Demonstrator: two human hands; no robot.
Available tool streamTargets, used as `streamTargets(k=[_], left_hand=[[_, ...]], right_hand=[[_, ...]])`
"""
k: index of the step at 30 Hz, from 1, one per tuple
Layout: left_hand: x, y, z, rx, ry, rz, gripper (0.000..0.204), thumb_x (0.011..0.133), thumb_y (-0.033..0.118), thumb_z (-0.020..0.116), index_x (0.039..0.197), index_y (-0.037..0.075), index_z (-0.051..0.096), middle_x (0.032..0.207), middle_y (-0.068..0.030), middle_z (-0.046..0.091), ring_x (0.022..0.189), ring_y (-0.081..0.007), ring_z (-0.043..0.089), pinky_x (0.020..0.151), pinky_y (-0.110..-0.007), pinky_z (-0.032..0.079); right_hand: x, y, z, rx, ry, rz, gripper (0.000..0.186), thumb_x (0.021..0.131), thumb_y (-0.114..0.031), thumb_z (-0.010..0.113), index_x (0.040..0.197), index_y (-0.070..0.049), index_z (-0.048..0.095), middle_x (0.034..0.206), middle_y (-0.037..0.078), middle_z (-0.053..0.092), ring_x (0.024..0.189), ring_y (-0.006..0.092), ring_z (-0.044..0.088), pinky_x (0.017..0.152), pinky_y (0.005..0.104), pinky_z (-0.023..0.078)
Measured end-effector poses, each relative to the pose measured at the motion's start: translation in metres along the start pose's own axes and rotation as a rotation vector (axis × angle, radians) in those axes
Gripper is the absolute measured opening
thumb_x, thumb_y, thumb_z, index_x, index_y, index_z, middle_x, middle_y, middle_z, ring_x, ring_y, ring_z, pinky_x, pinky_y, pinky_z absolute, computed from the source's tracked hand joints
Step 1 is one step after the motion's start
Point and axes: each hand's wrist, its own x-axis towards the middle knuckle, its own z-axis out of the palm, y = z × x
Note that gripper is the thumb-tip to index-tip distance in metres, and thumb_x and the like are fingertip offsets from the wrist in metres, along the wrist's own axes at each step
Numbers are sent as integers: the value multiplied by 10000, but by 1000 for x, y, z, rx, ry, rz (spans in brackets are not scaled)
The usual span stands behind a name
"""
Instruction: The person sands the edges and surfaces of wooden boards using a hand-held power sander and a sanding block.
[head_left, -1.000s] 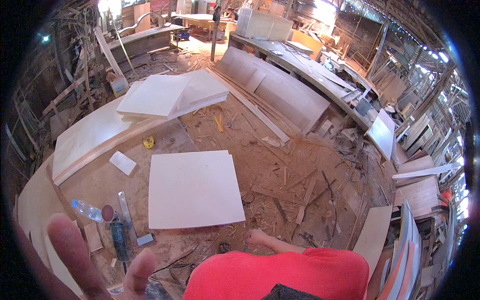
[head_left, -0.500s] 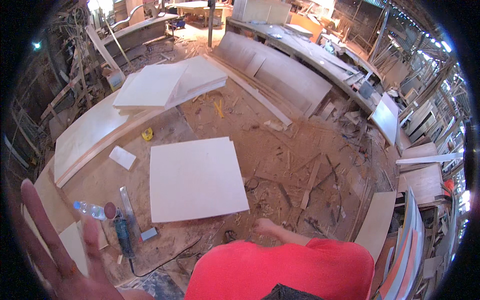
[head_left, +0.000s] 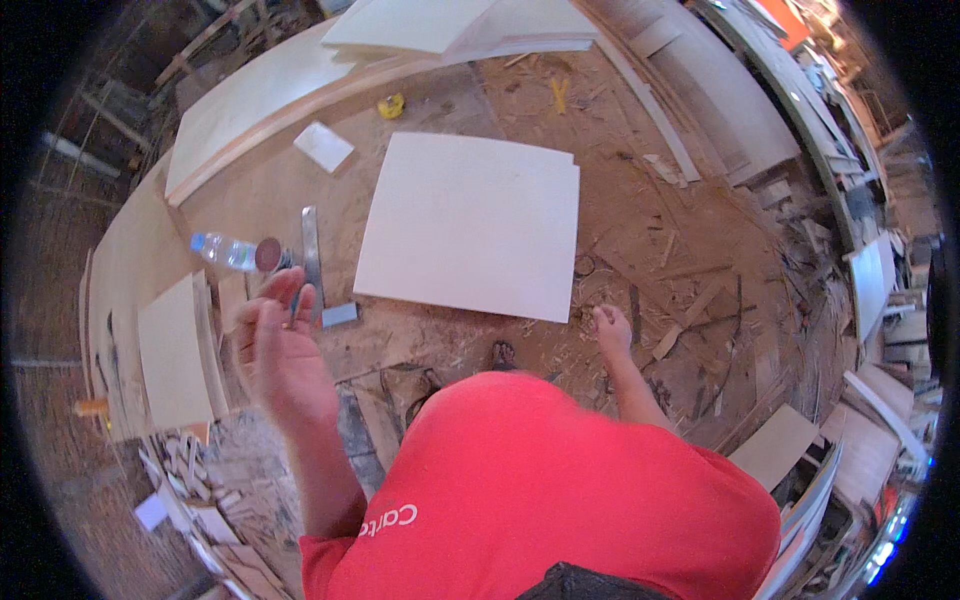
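Our left hand [head_left: 285, 350], spread wide 0.5 s ago, is now half-open, fingers curled, empty as far as we see, beside the sanding disc [head_left: 269, 254]; our right hand [head_left: 612, 328] is loosely closed, contents can't tell. White board [head_left: 470, 225] lies ahead of us, near-square, long axis left-right; bare floor [head_left: 345, 205] off its left edge, wood scraps [head_left: 690, 320] right.

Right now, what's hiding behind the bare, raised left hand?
Past the left hand, a round, reddish-brown disc and a bit of dark tool show. Whatever lies directly behind the hand is covered, so I can't tell.
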Motion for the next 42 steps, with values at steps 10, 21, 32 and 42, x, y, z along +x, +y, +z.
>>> streamTargets(k=[10, 21, 32, 42], left_hand=[[-84, -99, -59, 508, 239, -242, 44, 986, 57, 717, 1015, 31, 737, 1030, -26, 736, 952, -74, 625, 869, -234, 484], [-141, -121, -103, 764, 167, -389, 123, 986, 121, 744, 1030, 7, 760, 924, -4, 718, 826, -61, 600, 754, -236, 472], [-162, -110, -164, 610, 43, -476, 152, 992, 141, 742, 1065, 8, 741, 937, -29, 729, 845, -87, 643, 781, -252, 514], [-182, -109, -235, 729, 1, -548, 198, 968, 176, 760, 996, -19, 757, 884, -29, 731, 814, -98, 646, 765, -271, 515]], right_hand=[[-16, -85, 53, 327, -400, 198, 805, 942, -504, 760, 1534, -83, 414, 1271, 93, 642, 1091, 264, 647, 761, 501, 538], [-26, -111, 42, 584, -362, 458, 911, 831, -329, 924, 1480, -45, 351, 1275, 169, 628, 1017, 314, 681, 720, 489, 585], [-53, -110, 38, 609, -213, 353, 729, 839, -292, 917, 1359, -20, 485, 1107, 159, 699, 929, 249, 707, 693, 398, 604], [-67, -149, 19, 921, -740, 272, 669, 841, -222, 754, 1408, 56, 531, 1279, 191, 676, 1160, 327, 698, 983, 474, 607]])
